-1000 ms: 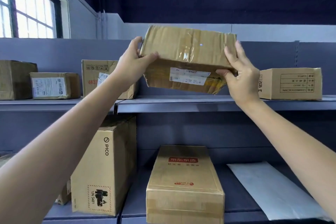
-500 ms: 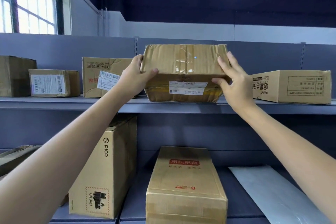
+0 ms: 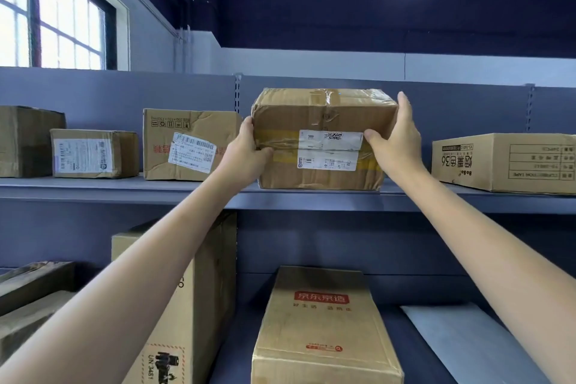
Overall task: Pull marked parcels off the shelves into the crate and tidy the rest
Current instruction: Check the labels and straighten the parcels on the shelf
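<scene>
A taped brown parcel (image 3: 321, 112) with two white labels and a yellow tape band rests on the upper shelf (image 3: 124, 188), label side facing me. My left hand (image 3: 246, 153) grips its left side, thumb on the front. My right hand (image 3: 397, 140) clasps its right side, fingers along the edge and thumb on the label. To its left stand a creased box with a tilted barcode label (image 3: 190, 143), a small labelled box (image 3: 93, 153) and a dark box (image 3: 28, 140). A flat printed carton (image 3: 505, 162) lies to its right. No crate is in view.
On the lower shelf stand a tall carton (image 3: 190, 305) with a UN 3481 mark, a long box with red print (image 3: 321, 321), a white flat envelope (image 3: 467, 346) at right and worn boxes (image 3: 31, 290) at left. A window (image 3: 53, 15) is upper left.
The parcel was held tilted in the air above the shelf; it came down onto the upper shelf and now sits level, with both hands still on its sides.
</scene>
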`<state>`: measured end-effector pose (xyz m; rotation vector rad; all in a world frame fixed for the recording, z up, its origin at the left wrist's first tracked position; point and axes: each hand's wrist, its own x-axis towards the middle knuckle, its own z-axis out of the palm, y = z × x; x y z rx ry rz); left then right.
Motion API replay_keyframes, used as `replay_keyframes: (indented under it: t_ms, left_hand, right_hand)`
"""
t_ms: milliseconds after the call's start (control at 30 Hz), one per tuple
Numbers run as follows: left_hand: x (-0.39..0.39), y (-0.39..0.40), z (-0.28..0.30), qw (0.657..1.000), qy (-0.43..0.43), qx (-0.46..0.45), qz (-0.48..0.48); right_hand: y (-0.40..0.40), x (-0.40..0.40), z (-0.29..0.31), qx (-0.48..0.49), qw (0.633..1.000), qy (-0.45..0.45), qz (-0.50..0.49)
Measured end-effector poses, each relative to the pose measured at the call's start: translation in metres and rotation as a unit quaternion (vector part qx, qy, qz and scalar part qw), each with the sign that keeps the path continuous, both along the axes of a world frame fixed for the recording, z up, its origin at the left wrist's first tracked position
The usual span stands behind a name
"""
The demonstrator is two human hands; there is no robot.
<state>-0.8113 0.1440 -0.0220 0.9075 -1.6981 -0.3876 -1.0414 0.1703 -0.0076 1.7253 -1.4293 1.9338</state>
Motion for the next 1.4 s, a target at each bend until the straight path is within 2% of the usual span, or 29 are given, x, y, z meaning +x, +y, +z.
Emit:
replay_keyframes:
  t_ms: [233, 400, 533, 700, 867, 933, 1200, 1333, 1400]
  left_hand:
    - [-0.011, -0.024, -0.012, 0.998, 0.003, 0.059, -0.007]
    - [-0.014, -0.044, -0.020, 0.990, -0.097, 0.082, 0.059]
    - [-0.015, -0.059, -0.016, 0.984, -0.123, 0.098, 0.082]
    - [-0.012, -0.090, -0.004, 0.983, -0.092, 0.147, 0.067]
    - [-0.007, -0.118, -0.010, 0.980, 0.042, 0.190, -0.025]
    - [-0.005, -0.125, -0.010, 0.976, 0.064, 0.204, -0.044]
    - [-0.007, -0.121, -0.011, 0.978, 0.003, 0.196, -0.074]
    - [-0.006, -0.118, -0.012, 0.980, -0.020, 0.193, -0.054]
    - [-0.007, -0.117, -0.013, 0.983, -0.038, 0.177, -0.010]
  right_hand:
    - [-0.037, -0.010, -0.020, 0.163, 0.985, 0.012, 0.059]
    - [-0.057, -0.016, -0.031, 0.250, 0.963, 0.104, 0.009]
    - [-0.072, -0.013, -0.025, 0.277, 0.954, 0.113, 0.000]
    - [-0.095, -0.011, -0.023, 0.286, 0.956, 0.037, 0.054]
    - [-0.117, -0.017, -0.022, 0.292, 0.953, 0.012, 0.083]
    - [-0.122, -0.020, -0.022, 0.292, 0.953, 0.007, 0.085]
    - [-0.124, -0.022, -0.025, 0.270, 0.958, -0.033, 0.093]
    - [-0.112, -0.016, -0.027, 0.251, 0.964, -0.040, 0.081]
    - [-0.102, -0.011, -0.027, 0.214, 0.975, -0.046, 0.044]
